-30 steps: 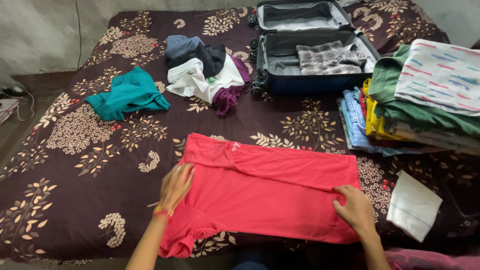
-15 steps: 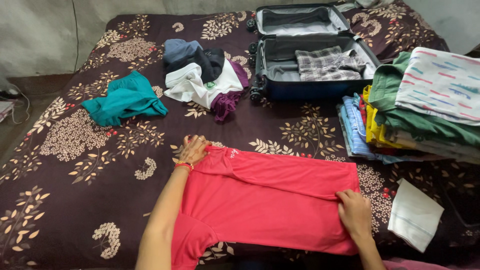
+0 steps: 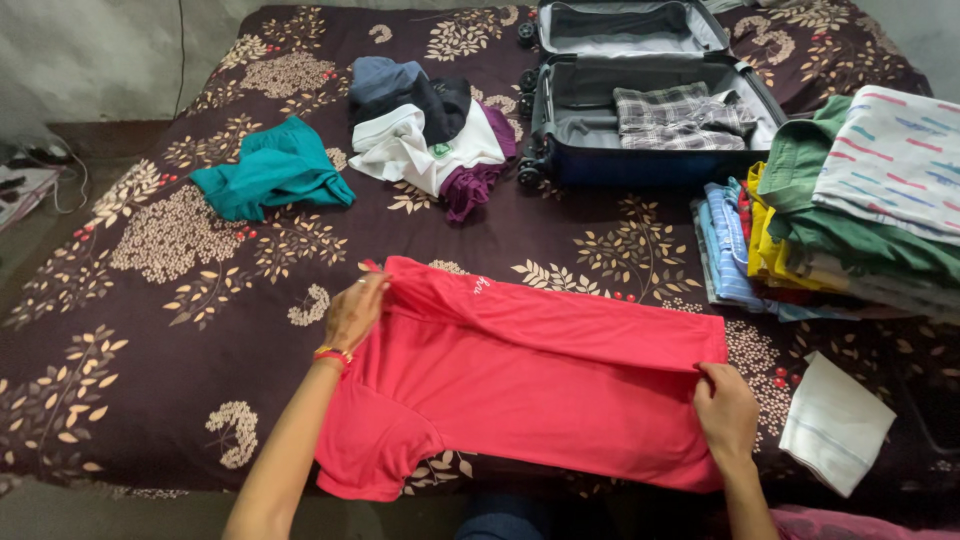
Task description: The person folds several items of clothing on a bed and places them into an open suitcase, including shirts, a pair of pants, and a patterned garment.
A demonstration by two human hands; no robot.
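A coral-red T-shirt (image 3: 520,390) lies spread across the near edge of the bed (image 3: 150,290), which is covered by a dark maroon sheet with a leaf print. The left hand (image 3: 355,312) pinches the shirt's far left corner and lifts it slightly off the sheet; a red and yellow bangle sits on that wrist. The right hand (image 3: 725,412) grips the shirt's right edge, fingers curled over the fabric. Just right of the shirt lies a folded white cloth (image 3: 835,425). Beyond the shirt to the right stands a stack of folded clothes (image 3: 830,220), green, yellow and blue with a striped piece on top. Farther behind the shirt, an open suitcase (image 3: 640,100) holds a checked shirt (image 3: 680,115). Left of the suitcase sits a heap of loose garments (image 3: 425,135), and left of that a teal garment (image 3: 270,170).
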